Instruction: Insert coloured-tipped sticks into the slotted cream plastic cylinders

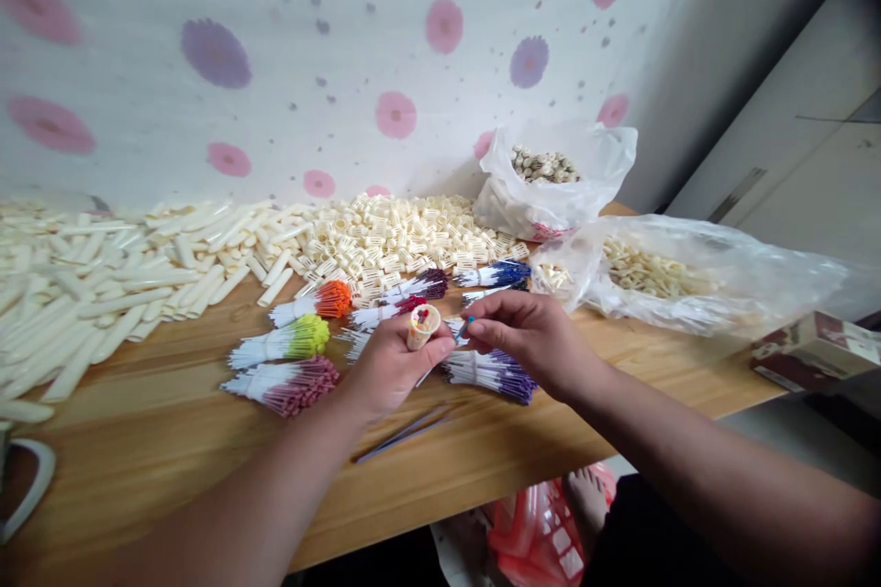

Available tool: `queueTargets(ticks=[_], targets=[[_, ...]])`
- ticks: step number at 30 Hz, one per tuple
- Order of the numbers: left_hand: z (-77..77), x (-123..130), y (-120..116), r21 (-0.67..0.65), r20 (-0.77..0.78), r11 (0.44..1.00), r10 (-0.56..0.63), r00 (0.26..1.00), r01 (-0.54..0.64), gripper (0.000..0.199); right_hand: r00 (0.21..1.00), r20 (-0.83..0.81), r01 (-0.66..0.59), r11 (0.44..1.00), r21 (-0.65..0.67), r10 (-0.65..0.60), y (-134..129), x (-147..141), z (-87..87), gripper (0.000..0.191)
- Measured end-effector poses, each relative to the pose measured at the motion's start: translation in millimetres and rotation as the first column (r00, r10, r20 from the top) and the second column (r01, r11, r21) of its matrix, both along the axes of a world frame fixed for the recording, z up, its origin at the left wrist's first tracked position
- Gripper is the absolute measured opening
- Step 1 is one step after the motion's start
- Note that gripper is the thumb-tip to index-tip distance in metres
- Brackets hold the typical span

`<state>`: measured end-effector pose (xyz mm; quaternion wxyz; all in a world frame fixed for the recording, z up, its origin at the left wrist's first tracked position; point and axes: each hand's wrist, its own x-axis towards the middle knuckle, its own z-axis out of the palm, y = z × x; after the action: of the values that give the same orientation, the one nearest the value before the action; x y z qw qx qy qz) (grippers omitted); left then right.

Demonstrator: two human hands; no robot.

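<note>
My left hand (399,358) is closed around a short cream pen barrel (422,323), its open end facing up. Small coloured ends, red among them, show inside that opening. To the right of it, my right hand (527,330) pinches a thin pen refill (465,328) with a blue end between thumb and finger. The refill's lower part is partly hidden by my left thumb. Around both hands lie bundles of white refills: orange-tipped (333,298), yellow-green-tipped (306,336), dusty-pink-tipped (303,385) and purple-tipped (492,374).
Long cream tubes (103,293) and short slotted cream pieces (413,234) are heaped along the back of the wooden table (385,504). Two plastic bags (557,202) of small parts stand at right, near a small box (816,348). Loose thin sticks (399,436) lie in front.
</note>
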<state>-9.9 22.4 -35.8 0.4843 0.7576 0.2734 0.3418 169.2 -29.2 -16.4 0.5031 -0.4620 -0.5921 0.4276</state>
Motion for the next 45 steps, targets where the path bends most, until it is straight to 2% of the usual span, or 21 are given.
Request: queueTargets(ticks=[2,4,6,8,10,13,15,18,23,26,29,33,35,39,45], targets=[[0.8,0,0,0.038,0.016,0.999,0.031,0.999,-0.031,0.016,0.991,0.126,0.035,0.992,0.119,-0.05,-3,-2,7.4,0.013],[1.5,0,2,0.125,0.06,0.987,0.099,0.993,-0.105,0.013,0.931,0.33,0.037,0.939,0.342,-0.157,-12,-2,22.7,0.008],[1.9,-2,4,0.225,0.11,0.955,0.171,0.979,-0.192,0.012,0.838,0.435,0.021,0.816,0.578,-0.33,-29,1,43.8,0.007],[1.8,-5,6,0.291,0.137,0.926,0.21,0.968,-0.242,0.011,0.788,0.412,0.028,0.694,0.719,-0.458,-50,7,64.1,0.011],[0.6,-7,8,0.332,0.142,0.91,0.213,0.967,-0.249,0.009,0.707,0.505,-0.036,0.688,0.725,-0.496,-68,13,76.7,0.012],[-2.8,-8,10,0.381,0.145,0.894,0.193,0.97,-0.235,0.006,0.64,0.624,-0.194,0.691,0.696,-0.449,-79,16,77.9,0.021],[-5.2,-8,10,0.397,0.141,0.889,0.189,0.972,-0.23,0.005,0.639,0.651,-0.247,0.693,0.678,-0.41,-76,11,72.6,0.025],[-7.4,-8,11,0.41,0.139,0.884,0.182,0.973,-0.224,0.006,0.648,0.644,-0.233,0.698,0.677,-0.408,-67,-2,68.1,0.018],[-7.5,-8,10,0.422,0.181,0.888,0.116,0.977,-0.183,0.006,0.7,0.582,-0.27,0.601,0.752,-0.414,-55,-15,70.5,0.015],[-6.4,-8,10,0.428,0.188,0.885,0.112,0.976,-0.184,0.007,0.734,0.535,-0.255,0.561,0.787,-0.418,-48,-20,65.9,0.017],[-5.8,-8,9,0.447,0.171,0.876,0.113,0.979,-0.18,0.011,0.77,0.48,-0.178,0.581,0.794,-0.42,-38,-26,55.6,0.016],[-4.8,-10,8,0.47,0.143,0.866,0.114,0.983,-0.169,0.032,0.812,0.429,-0.046,0.689,0.723,-0.396,-26,-28,41.9,0.012],[-3.3,-11,7,0.491,0.112,0.86,0.094,0.989,-0.137,0.044,0.823,0.406,-0.002,0.711,0.703,-0.398,-22,-25,38.0,0.011],[-1.0,-13,5,0.53,0.053,0.843,0.077,0.996,-0.094,0.043,0.812,0.407,0.017,0.714,0.7,-0.418,-23,-18,35.8,0.011],[-1.9,-9,1,0.552,0.098,0.804,0.202,0.975,-0.222,0.036,0.8,0.417,0.021,0.716,0.698,-0.43,-29,-16,33.1,0.013]])
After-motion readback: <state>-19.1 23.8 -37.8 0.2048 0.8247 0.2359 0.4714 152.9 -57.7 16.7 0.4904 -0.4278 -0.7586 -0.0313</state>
